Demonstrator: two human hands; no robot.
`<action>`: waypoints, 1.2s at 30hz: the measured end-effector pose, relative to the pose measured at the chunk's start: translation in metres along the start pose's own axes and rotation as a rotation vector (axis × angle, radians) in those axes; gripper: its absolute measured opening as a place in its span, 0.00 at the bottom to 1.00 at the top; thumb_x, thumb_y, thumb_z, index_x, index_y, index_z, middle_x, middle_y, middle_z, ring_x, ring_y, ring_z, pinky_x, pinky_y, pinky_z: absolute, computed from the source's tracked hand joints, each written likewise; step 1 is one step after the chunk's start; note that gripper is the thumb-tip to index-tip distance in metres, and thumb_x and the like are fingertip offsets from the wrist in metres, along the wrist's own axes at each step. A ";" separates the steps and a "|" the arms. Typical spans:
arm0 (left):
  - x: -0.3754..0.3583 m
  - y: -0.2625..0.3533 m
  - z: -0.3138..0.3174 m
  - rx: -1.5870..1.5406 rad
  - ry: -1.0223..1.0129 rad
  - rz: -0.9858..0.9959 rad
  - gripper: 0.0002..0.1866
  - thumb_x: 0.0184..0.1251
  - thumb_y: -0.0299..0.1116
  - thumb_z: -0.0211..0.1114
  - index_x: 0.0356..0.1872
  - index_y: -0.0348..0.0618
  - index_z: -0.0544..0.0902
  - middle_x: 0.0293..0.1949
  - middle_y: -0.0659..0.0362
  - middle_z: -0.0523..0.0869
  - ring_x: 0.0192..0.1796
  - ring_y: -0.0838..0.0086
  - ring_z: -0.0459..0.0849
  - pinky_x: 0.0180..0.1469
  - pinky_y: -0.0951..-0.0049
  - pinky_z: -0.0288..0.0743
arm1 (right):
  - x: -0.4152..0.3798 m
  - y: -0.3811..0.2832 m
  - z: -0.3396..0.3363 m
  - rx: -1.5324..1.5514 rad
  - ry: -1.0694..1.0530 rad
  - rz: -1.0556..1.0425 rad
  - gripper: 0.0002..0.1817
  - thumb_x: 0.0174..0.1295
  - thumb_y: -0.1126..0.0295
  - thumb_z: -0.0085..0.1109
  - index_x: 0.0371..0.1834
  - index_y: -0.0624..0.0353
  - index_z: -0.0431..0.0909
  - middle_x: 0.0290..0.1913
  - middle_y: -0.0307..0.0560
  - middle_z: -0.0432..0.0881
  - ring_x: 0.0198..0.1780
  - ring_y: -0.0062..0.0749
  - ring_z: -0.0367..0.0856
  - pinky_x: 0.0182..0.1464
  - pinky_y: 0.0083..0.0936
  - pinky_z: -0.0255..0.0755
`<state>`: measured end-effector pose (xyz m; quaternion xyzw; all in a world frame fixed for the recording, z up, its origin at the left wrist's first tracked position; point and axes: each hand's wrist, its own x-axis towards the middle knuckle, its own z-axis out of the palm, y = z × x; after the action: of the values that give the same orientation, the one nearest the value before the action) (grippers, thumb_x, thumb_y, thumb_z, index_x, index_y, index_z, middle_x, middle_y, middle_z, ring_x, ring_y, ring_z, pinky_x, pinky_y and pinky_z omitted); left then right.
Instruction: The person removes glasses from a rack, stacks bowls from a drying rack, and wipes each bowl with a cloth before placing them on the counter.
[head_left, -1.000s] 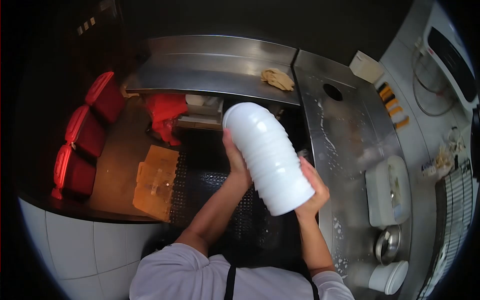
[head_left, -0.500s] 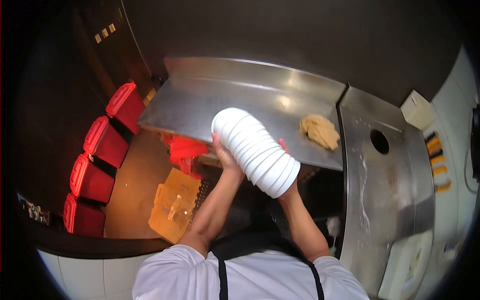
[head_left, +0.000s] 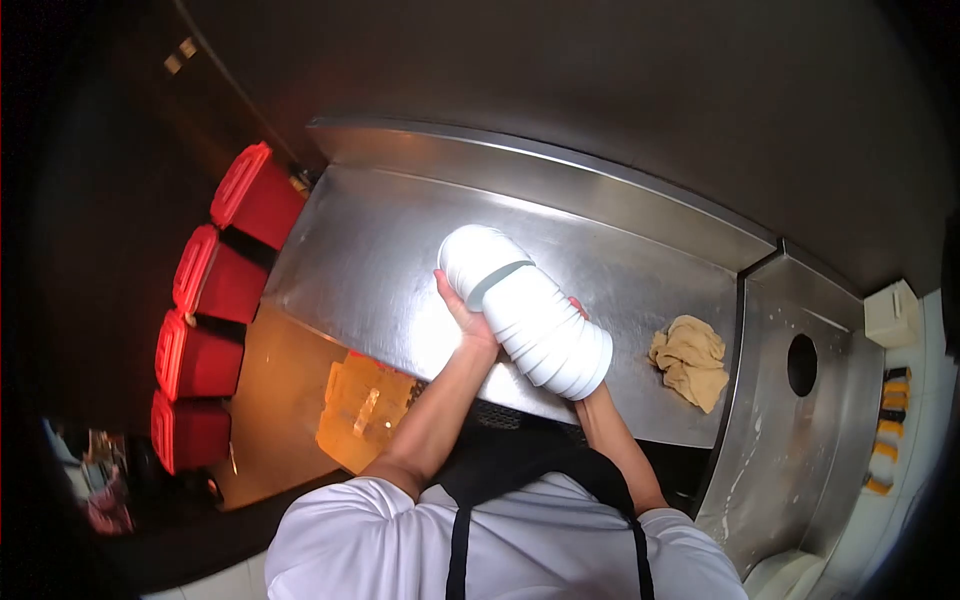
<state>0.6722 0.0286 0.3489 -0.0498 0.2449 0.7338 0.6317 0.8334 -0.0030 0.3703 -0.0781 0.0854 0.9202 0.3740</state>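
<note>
A long stack of nested white bowls [head_left: 550,330] lies slantwise between my two hands, above the steel counter [head_left: 360,250]. The stack bends near its far end, where a gap bares the rim of one bowl. My left hand [head_left: 468,320] grips it along the left side, thumb up. My right hand [head_left: 579,308] holds the near right part; only fingertips and wrist show, the rest being behind the bowls. To the right, a crumpled tan cloth [head_left: 690,362] rests on the counter.
Several red lidded bins [head_left: 215,275] stand in a row at the left. A yellow-orange crate or board [head_left: 362,412] is on the floor below the counter's front edge. At the right is a wet steel surface [head_left: 770,440] with a round dark hole [head_left: 802,365].
I have come closer to the counter, with the bowls now more fully over it. A gap has opened in the stack near its far end. Both hands keep their hold.
</note>
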 end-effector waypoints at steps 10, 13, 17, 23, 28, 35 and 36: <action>0.082 0.022 0.000 0.231 -0.230 -0.251 0.50 0.52 0.75 0.62 0.65 0.42 0.71 0.59 0.48 0.80 0.60 0.56 0.79 0.65 0.53 0.74 | 0.072 -0.030 -0.109 -0.079 0.094 -0.368 0.24 0.73 0.68 0.49 0.70 0.63 0.64 0.59 0.56 0.78 0.56 0.42 0.82 0.57 0.40 0.80; 0.099 0.025 -0.005 0.225 -0.209 -0.333 0.51 0.54 0.75 0.60 0.67 0.41 0.69 0.61 0.50 0.77 0.62 0.57 0.76 0.66 0.55 0.72 | 0.077 -0.030 -0.126 -0.146 0.220 -0.455 0.24 0.73 0.70 0.50 0.69 0.64 0.65 0.59 0.55 0.78 0.55 0.41 0.82 0.57 0.39 0.80; 0.109 0.023 0.004 0.190 -0.153 -0.333 0.49 0.56 0.77 0.55 0.64 0.42 0.72 0.57 0.49 0.80 0.56 0.57 0.81 0.61 0.53 0.77 | 0.077 -0.015 -0.070 -0.356 0.402 -0.677 0.22 0.72 0.69 0.52 0.66 0.66 0.67 0.57 0.54 0.80 0.51 0.40 0.84 0.54 0.38 0.82; 0.107 0.023 0.028 0.182 0.008 -0.321 0.48 0.60 0.79 0.45 0.63 0.46 0.74 0.57 0.50 0.80 0.56 0.57 0.80 0.60 0.54 0.76 | 0.081 -0.022 -0.031 0.081 0.184 -0.507 0.17 0.70 0.63 0.55 0.55 0.62 0.76 0.47 0.52 0.85 0.43 0.44 0.86 0.48 0.41 0.83; 0.109 0.026 0.034 0.099 0.066 -0.340 0.44 0.65 0.76 0.42 0.61 0.46 0.75 0.57 0.51 0.80 0.57 0.57 0.79 0.60 0.55 0.75 | 0.086 -0.027 -0.060 -0.077 0.379 -0.591 0.17 0.70 0.61 0.55 0.54 0.61 0.77 0.47 0.52 0.85 0.43 0.45 0.86 0.49 0.41 0.83; 0.125 0.030 0.039 -0.060 0.035 -0.469 0.40 0.69 0.70 0.38 0.64 0.49 0.73 0.60 0.52 0.77 0.61 0.52 0.75 0.64 0.47 0.70 | 0.115 -0.032 -0.079 -0.138 0.283 -0.614 0.18 0.71 0.60 0.54 0.56 0.61 0.76 0.50 0.52 0.84 0.46 0.45 0.85 0.51 0.41 0.82; 0.134 0.029 0.033 -0.108 -0.008 -0.491 0.38 0.69 0.69 0.38 0.64 0.49 0.73 0.60 0.52 0.76 0.61 0.52 0.75 0.64 0.46 0.70 | 0.119 -0.032 -0.080 -0.143 0.272 -0.618 0.19 0.71 0.60 0.54 0.56 0.61 0.76 0.50 0.52 0.84 0.47 0.44 0.85 0.52 0.41 0.82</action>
<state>0.6258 0.1610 0.3352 -0.1388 0.1833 0.5705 0.7885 0.7782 0.0825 0.2648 -0.2483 0.0420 0.7484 0.6136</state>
